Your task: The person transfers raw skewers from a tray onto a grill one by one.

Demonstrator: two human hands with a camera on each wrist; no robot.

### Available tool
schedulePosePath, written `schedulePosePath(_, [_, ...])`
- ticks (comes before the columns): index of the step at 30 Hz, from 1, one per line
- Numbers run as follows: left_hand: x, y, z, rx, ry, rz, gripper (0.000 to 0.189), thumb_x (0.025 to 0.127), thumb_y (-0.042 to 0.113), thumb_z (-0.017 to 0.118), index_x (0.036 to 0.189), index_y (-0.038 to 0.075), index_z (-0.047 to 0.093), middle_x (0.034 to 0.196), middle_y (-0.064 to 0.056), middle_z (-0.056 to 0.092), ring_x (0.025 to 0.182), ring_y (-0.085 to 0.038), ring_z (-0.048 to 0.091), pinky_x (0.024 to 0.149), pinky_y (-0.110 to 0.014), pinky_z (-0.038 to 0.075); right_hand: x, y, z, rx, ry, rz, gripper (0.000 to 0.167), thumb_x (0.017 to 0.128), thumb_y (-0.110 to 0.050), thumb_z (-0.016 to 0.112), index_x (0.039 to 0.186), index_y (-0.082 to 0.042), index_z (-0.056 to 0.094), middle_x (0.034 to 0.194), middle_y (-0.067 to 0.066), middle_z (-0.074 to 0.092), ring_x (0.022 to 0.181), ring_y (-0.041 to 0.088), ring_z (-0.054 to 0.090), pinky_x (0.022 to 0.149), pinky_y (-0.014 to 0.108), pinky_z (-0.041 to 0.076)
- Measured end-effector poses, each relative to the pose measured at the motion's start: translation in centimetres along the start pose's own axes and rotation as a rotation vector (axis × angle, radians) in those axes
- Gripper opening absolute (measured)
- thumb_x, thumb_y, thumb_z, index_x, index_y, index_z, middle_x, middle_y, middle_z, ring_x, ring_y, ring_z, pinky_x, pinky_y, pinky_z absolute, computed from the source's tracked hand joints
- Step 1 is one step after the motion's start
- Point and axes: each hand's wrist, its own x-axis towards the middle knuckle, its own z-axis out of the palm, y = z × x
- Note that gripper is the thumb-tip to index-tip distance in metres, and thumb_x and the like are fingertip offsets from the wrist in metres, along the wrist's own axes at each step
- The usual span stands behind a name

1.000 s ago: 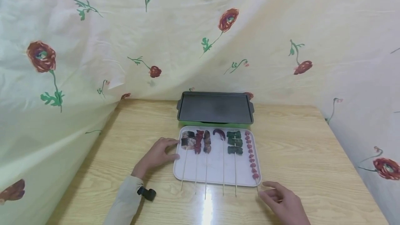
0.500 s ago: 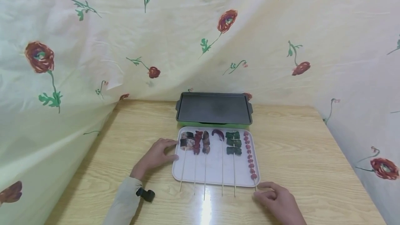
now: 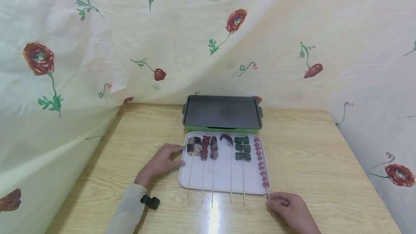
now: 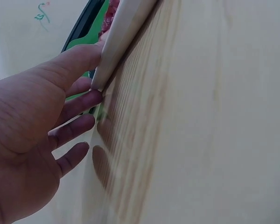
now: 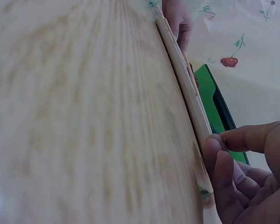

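At left, unchanged, the left hand touches the left rim of the white tray, thumb and forefinger well parted. Five other skewers lie untouched; the black griddle stands on the far side. At right, the red-beaded skewer lies on the tray; the right hand, its thumb and forefinger formerly parted, now pinches the near end, so that skewer is secured, apparently not yet lifted.

Tray: white, rounded corners, on tabletop; left hand touches its left rim. Red skewer: row of small pieces, lies along right edge; bare end overhangs near rim, pinched by right hand. Five other skewers lie leftward, sticks overhanging likewise.
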Motion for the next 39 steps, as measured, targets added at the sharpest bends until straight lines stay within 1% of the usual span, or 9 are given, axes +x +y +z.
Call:
schedulePosePath(3, [0.0, -0.1, 0.0, 0.007, -0.003, 0.006, 0.060, 0.087, 0.033, 0.082, 0.140, 0.012, 0.063, 0.142, -0.006, 0.063, 0.125, -0.025, 0.055, 0.114, -0.049, 0.041, 0.0, 0.3, -0.1, 0.077, -0.035, 0.000, 0.031, 0.094, -0.012, 0.071, 0.116, 0.009, 0.069, 0.087, 0.009, 0.077, 0.077, 0.021, 0.073, 0.064, 0.027, 0.061])
schedulePosePath(5, [0.0, -0.1, 0.0, 0.005, -0.005, 0.007, 0.060, 0.087, 0.033, 0.082, 0.140, 0.012, 0.063, 0.142, -0.006, 0.063, 0.125, -0.026, 0.055, 0.114, -0.049, 0.041, -0.1, 0.5, -0.2, 0.102, -0.058, -0.004, 0.033, 0.094, -0.013, 0.071, 0.117, 0.011, 0.067, 0.087, 0.010, 0.077, 0.077, 0.022, 0.074, 0.063, 0.028, 0.061])
schedulePosePath(11, [-0.1, -0.3, 0.2, -0.018, -0.003, 0.004, 0.060, 0.087, 0.033, 0.082, 0.140, 0.012, 0.063, 0.142, -0.005, 0.063, 0.124, -0.025, 0.055, 0.113, -0.048, 0.042, -0.3, 0.7, -0.4, 0.124, -0.077, -0.038, 0.036, 0.095, -0.015, 0.071, 0.118, 0.013, 0.066, 0.084, 0.010, 0.076, 0.075, 0.023, 0.073, 0.062, 0.029, 0.061])
schedulePosePath(17, [0.1, -0.5, 0.2, -0.047, 0.001, 0.002, 0.060, 0.087, 0.033, 0.083, 0.140, 0.013, 0.064, 0.142, -0.005, 0.063, 0.124, -0.024, 0.055, 0.113, -0.047, 0.043, -0.6, 0.3, -0.3, 0.126, -0.050, -0.024, 0.031, 0.096, -0.010, 0.069, 0.117, 0.012, 0.067, 0.085, 0.010, 0.076, 0.076, 0.022, 0.072, 0.064, 0.029, 0.061])
schedulePosePath(23, [0.1, -0.5, 0.2, -0.061, -0.002, -0.019, 0.060, 0.086, 0.033, 0.083, 0.140, 0.014, 0.064, 0.142, -0.003, 0.063, 0.124, -0.023, 0.055, 0.113, -0.047, 0.044, -1.3, -0.2, -0.5, 0.068, 0.006, 0.005, 0.026, 0.095, -0.011, 0.070, 0.116, 0.005, 0.070, 0.082, 0.007, 0.075, 0.074, 0.020, 0.068, 0.062, 0.028, 0.058])
schedulePosePath(27, [0.1, -0.5, 0.3, -0.060, 0.000, -0.026, 0.060, 0.087, 0.032, 0.083, 0.140, 0.014, 0.064, 0.142, -0.003, 0.063, 0.124, -0.023, 0.055, 0.113, -0.046, 0.043, -2.0, -0.5, -0.9, 0.070, 0.008, 0.007, 0.028, 0.095, -0.012, 0.070, 0.118, 0.004, 0.070, 0.083, 0.008, 0.076, 0.073, 0.020, 0.068, 0.061, 0.028, 0.057])
schedulePosePath(30, [0.0, -0.5, 0.3, -0.061, 0.001, -0.028, 0.060, 0.087, 0.032, 0.083, 0.140, 0.014, 0.064, 0.142, -0.003, 0.063, 0.124, -0.022, 0.055, 0.113, -0.046, 0.043, -2.6, -0.9, -1.4, 0.086, 0.002, 0.006, 0.032, 0.095, -0.015, 0.071, 0.120, 0.005, 0.068, 0.085, 0.009, 0.077, 0.073, 0.020, 0.069, 0.062, 0.029, 0.057])
schedulePosePath(35, [0.0, -0.4, 0.3, -0.069, -0.004, -0.026, 0.061, 0.087, 0.033, 0.083, 0.141, 0.014, 0.063, 0.143, -0.003, 0.062, 0.125, -0.023, 0.054, 0.113, -0.047, 0.043, -3.2, -1.7, -2.1, 0.097, 0.021, -0.039, 0.032, 0.095, -0.012, 0.071, 0.121, 0.005, 0.068, 0.085, 0.011, 0.076, 0.072, 0.020, 0.069, 0.063, 0.029, 0.059])
schedulePosePath(39, [-0.1, -0.4, 0.2, -0.069, 0.000, -0.030, 0.062, 0.087, 0.035, 0.082, 0.142, 0.013, 0.062, 0.144, -0.004, 0.061, 0.127, -0.025, 0.053, 0.115, -0.048, 0.042, -3.1, -2.8, -3.0, 0.086, 0.031, -0.104, 0.032, 0.095, -0.011, 0.071, 0.122, 0.006, 0.067, 0.086, 0.011, 0.075, 0.073, 0.018, 0.069, 0.065, 0.029, 0.060])
